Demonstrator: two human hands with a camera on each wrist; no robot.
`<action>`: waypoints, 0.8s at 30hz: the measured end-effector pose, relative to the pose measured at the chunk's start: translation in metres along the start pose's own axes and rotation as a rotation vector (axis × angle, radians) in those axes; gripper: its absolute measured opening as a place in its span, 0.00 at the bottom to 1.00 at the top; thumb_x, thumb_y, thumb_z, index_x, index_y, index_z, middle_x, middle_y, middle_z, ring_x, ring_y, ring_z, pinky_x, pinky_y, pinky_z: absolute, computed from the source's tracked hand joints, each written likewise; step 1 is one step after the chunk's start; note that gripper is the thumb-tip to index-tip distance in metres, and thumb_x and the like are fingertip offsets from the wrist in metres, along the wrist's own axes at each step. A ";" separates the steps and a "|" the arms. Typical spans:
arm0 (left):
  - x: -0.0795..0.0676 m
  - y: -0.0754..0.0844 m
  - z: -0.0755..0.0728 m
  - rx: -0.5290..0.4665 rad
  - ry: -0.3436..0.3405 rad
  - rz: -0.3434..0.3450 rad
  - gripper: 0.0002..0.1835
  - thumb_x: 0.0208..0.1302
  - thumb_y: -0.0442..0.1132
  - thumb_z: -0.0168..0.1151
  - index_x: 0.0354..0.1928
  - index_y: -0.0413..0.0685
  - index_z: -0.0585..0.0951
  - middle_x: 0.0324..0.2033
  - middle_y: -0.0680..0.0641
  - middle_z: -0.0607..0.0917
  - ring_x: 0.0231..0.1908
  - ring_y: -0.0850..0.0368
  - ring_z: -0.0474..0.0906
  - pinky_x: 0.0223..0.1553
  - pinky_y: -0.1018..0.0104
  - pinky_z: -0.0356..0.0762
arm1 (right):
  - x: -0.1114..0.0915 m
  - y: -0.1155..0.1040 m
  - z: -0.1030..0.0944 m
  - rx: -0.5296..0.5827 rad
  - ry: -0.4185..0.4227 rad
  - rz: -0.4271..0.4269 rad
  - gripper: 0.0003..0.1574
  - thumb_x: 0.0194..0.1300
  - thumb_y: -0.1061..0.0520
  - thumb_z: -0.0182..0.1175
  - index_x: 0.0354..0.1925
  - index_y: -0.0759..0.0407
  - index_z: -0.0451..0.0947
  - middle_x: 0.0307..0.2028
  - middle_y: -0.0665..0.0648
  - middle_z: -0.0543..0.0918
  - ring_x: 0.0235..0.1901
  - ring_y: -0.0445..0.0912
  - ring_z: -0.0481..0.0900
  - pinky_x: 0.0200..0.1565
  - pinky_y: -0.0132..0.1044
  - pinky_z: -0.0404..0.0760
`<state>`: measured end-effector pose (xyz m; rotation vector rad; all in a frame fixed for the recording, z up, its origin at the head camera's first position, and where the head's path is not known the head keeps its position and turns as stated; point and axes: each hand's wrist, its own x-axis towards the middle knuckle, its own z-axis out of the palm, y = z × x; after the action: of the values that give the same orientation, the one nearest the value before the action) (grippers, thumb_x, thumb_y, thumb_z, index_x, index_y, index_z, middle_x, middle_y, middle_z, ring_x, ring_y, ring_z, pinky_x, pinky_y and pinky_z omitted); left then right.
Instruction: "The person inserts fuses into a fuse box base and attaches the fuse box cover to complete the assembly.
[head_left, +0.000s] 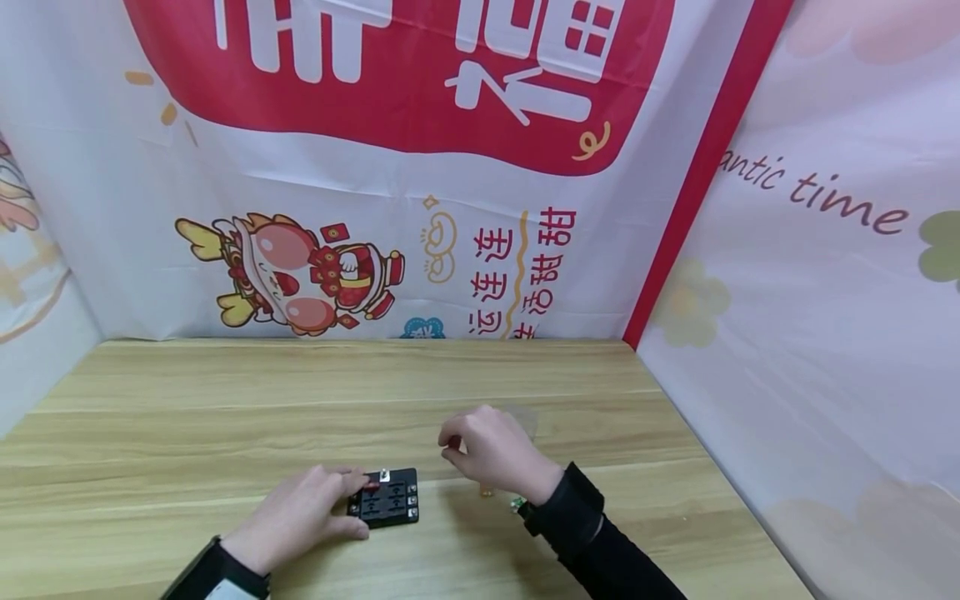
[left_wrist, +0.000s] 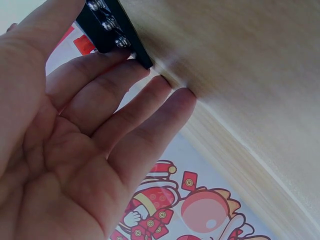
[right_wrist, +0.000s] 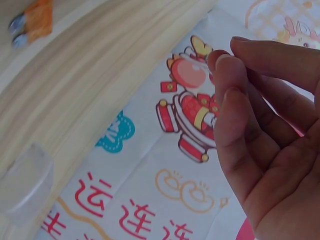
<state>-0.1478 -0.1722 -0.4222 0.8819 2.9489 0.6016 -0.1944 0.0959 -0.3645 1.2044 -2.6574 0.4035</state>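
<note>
A black fuse block lies on the table, with rows of slots and metal screw terminals. My left hand grips its left side, fingers along the far edge and thumb at the near edge. In the left wrist view, fingertips touch the fuse block edge, and a red fuse shows beside them. My right hand is raised over the table, right of the block. Its fingertips are bunched near the thumb; whether something small sits between them cannot be made out.
Under the right hand lies an orange blade fuse, and a small green piece is by the right wrist. A clear plastic piece lies beyond the right hand. Printed cloth hangs behind the wooden table.
</note>
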 end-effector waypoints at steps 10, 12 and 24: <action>-0.002 0.000 0.000 0.038 0.031 0.023 0.29 0.48 0.60 0.68 0.49 0.50 0.82 0.42 0.50 0.84 0.34 0.64 0.76 0.35 0.62 0.73 | -0.027 0.025 -0.010 0.028 0.043 0.013 0.03 0.57 0.58 0.66 0.32 0.52 0.82 0.28 0.44 0.79 0.28 0.36 0.77 0.30 0.23 0.69; -0.002 0.001 0.001 0.037 0.033 0.022 0.29 0.48 0.60 0.68 0.49 0.50 0.82 0.42 0.50 0.84 0.34 0.64 0.76 0.35 0.62 0.73 | -0.036 0.032 -0.010 0.038 0.048 0.034 0.03 0.56 0.58 0.67 0.32 0.52 0.82 0.28 0.44 0.79 0.28 0.37 0.76 0.30 0.24 0.70; -0.001 0.001 0.000 0.029 0.005 -0.013 0.29 0.48 0.60 0.68 0.48 0.51 0.82 0.43 0.50 0.83 0.35 0.62 0.76 0.36 0.60 0.73 | -0.074 0.062 -0.015 0.074 0.011 0.166 0.03 0.57 0.58 0.66 0.32 0.51 0.81 0.26 0.40 0.76 0.24 0.32 0.72 0.27 0.28 0.71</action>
<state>-0.1465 -0.1720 -0.4218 0.8636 2.9734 0.5625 -0.1920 0.1921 -0.3815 1.0006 -2.7645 0.5374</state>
